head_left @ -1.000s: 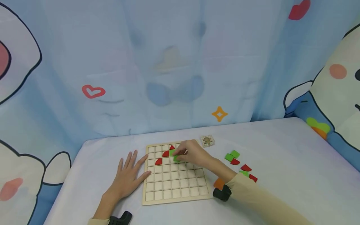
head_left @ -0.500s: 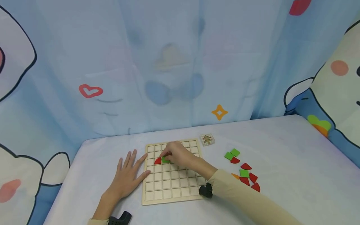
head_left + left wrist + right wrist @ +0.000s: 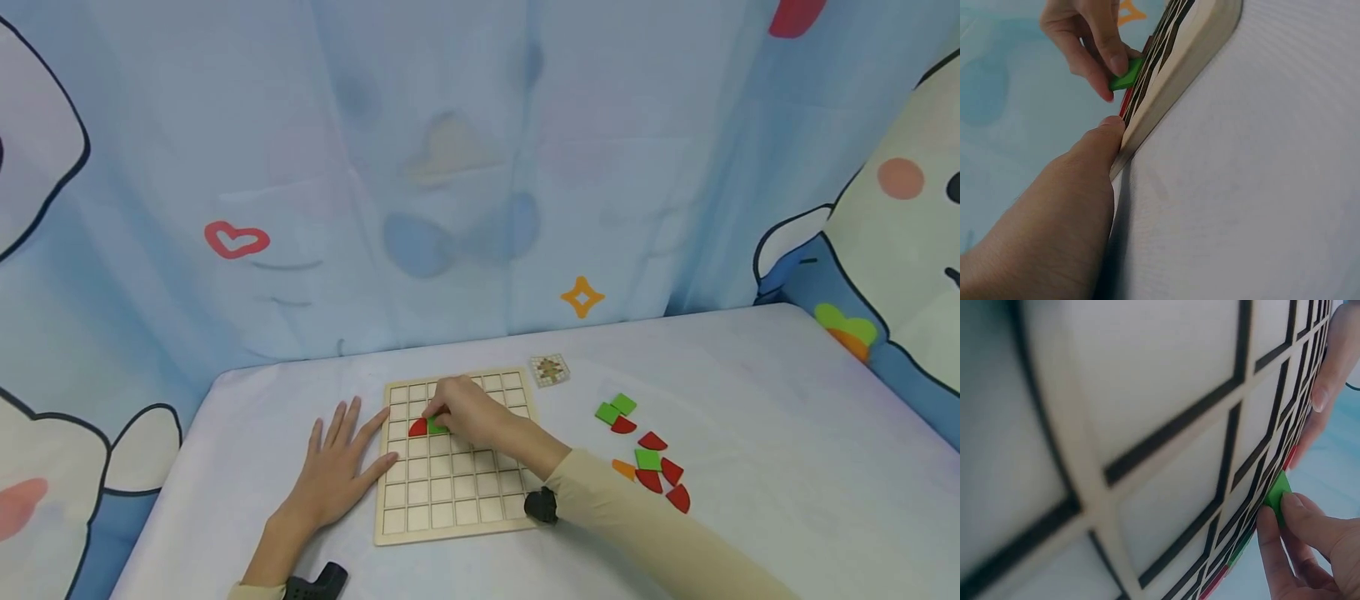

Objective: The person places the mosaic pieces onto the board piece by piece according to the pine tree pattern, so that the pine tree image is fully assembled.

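A wooden grid board (image 3: 450, 510) lies on the white table. My right hand (image 3: 468, 410) is over its upper left part and pinches a green square tile (image 3: 437, 427) between thumb and fingers. In the left wrist view that green tile (image 3: 1125, 75) is tilted at the board's surface; the right wrist view shows the tile (image 3: 1279, 492) as well. Just left of it, a red quarter-round tile (image 3: 418, 428) sits in a cell. My left hand (image 3: 333, 479) is spread on the table, its thumb and index fingertips at the board's left edge. My right hand hides the cells behind it.
Right of the board lie several loose pieces: green squares (image 3: 622, 404), red quarter-rounds (image 3: 678, 498) and an orange piece (image 3: 623, 469). A small patterned square (image 3: 550, 370) lies near the board's far right corner. A printed blue curtain (image 3: 465, 275) hangs behind the table.
My right hand has moved left across the board with the green tile, coming beside the red quarter-round tile. More loose pieces show at the right. My left hand stays at the board's edge.
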A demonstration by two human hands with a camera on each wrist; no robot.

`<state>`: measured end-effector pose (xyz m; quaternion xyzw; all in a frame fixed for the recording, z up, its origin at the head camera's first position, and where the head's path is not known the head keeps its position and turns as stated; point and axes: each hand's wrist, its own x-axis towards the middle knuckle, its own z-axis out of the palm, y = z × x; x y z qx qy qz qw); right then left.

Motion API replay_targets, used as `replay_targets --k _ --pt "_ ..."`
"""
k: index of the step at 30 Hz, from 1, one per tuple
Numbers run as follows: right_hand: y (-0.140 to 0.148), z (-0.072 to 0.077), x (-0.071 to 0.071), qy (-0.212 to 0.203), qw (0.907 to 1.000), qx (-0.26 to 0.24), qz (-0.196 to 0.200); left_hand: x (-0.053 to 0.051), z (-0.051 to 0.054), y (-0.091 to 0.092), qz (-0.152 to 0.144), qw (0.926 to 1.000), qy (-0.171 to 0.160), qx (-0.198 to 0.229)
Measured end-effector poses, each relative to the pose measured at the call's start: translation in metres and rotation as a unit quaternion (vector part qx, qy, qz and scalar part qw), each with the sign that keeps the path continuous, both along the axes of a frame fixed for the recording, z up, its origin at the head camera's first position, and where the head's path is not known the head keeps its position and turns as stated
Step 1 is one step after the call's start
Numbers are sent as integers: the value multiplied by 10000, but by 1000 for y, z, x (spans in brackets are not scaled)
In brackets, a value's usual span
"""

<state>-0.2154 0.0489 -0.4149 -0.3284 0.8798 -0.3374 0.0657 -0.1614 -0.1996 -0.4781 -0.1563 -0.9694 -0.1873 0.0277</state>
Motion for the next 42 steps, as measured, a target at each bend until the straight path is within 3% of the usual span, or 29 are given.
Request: replay_targets --k 26,32,39,42 --pt "-2 1 5 859 9922 893 148 -2 2 3 -77 10000 1 5" --pt "3 1 6 586 9956 717 117 0 3 4 -106 9999 48 15" --pt "27 12 19 -413 9988 124 252 3 5 4 -41 10000 77 23" --pt "45 17 29 -598 9978 -103 267 4 4 4 -27 9999 116 13"
